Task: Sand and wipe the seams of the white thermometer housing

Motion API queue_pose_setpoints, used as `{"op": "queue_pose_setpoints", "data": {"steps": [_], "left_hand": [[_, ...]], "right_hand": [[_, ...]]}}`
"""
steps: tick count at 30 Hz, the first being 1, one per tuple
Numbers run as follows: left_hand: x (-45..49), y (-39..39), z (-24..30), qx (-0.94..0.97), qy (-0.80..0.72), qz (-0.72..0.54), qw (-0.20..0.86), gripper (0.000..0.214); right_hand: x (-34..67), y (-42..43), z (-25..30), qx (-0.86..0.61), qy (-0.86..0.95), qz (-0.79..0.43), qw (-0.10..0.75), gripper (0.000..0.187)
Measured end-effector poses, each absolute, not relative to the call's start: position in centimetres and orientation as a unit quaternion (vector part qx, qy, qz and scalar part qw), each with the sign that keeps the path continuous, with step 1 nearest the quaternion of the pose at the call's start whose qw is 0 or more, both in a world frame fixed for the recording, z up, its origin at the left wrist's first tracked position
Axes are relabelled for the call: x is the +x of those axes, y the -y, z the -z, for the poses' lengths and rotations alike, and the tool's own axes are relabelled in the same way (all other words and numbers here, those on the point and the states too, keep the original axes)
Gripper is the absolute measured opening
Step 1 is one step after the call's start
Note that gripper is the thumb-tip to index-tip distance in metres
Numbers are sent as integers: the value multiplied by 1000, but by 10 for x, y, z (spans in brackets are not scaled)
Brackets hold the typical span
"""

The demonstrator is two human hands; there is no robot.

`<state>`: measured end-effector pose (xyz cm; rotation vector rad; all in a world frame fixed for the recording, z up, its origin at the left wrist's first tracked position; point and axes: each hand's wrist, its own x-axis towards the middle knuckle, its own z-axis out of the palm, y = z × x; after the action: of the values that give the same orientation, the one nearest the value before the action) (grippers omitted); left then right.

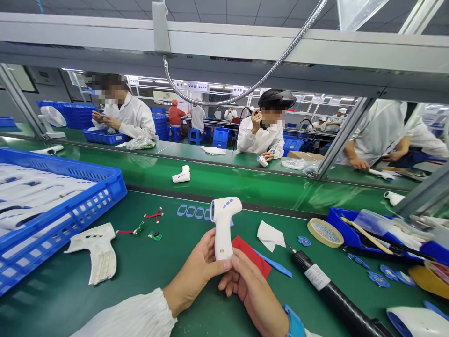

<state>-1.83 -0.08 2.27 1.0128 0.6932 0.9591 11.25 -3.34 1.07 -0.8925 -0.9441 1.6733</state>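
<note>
A white, gun-shaped infrared thermometer (223, 227) with blue buttons stands upright in front of me, its head on top. Around the lower handle, my left hand (199, 262) is closed, thumb across the front. My right hand (249, 281) has curled fingers, and its fingertips grip the handle's bottom end. Behind the right hand lie a red sheet (251, 255) and a blue strip (275, 265). To the left rest an open white shell half (96, 250), a small green circuit board (155, 236) and red wires (154, 216). Several blue-rimmed clear rings (191, 212) lie behind the thermometer.
A blue crate (105, 187) of white shells stands at left. A black electric screwdriver (329, 290), a tape ring holding small parts (325, 232) and a blue tool bin (372, 234) are at right. Beyond runs a green conveyor (147, 175) carrying another thermometer (181, 174); co-workers sit opposite.
</note>
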Motion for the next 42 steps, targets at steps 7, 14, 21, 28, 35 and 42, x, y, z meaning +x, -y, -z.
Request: {"op": "queue_pose_setpoints", "data": {"steps": [7,14,21,28,35,42], "left_hand": [[-18,4,-25,459,-296,-429,719,66],[-21,-4,-24,390,-287,-389,783,40],[-23,-4,-21,377,-286,-422,773,30],[-23,-2,-24,376,-293,-410,777,28],[-21,-3,-21,359,-291,-407,788,24],[-20,0,-17,361,-287,-389,798,20]], "right_hand": [[114,32,-8,-387,403,-672,486,36],[112,33,-10,-383,431,-677,458,36],[122,32,-13,-496,592,-476,420,35],[127,35,-18,-465,700,-256,478,17],[126,33,-11,-438,698,-256,506,13],[127,33,-11,-468,706,-256,467,12]]}}
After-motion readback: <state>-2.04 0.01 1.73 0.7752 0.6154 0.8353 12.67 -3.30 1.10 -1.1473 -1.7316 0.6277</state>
